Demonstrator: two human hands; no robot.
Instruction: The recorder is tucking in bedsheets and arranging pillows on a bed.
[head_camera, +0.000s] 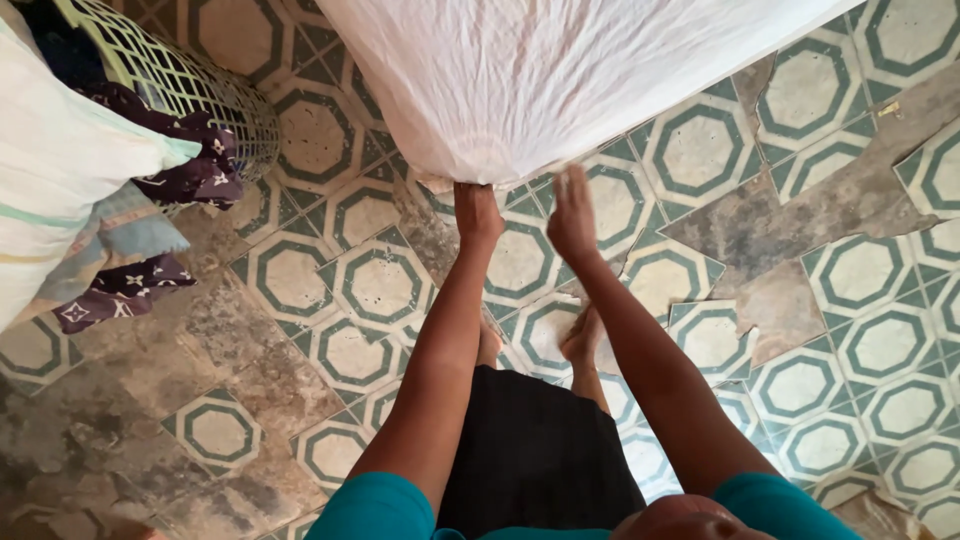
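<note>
A large white sheet (560, 70) hangs over the top of the head view, its lower edge drooping toward the floor. My left hand (476, 212) is closed on that lower edge, near the sheet's corner. My right hand (572, 215) is just beside it, fingers stretched up and touching the sheet's edge, slightly blurred. Both arms reach straight forward from my teal sleeves. My bare feet (580, 335) and black skirt show below the arms.
A light green plastic laundry basket (190, 85) stands at the upper left with dark patterned cloth (190, 165) draped over its rim. A pale striped pillow (60, 160) sits at the left edge. The floor is worn green-and-white patterned vinyl (800, 220), torn in patches.
</note>
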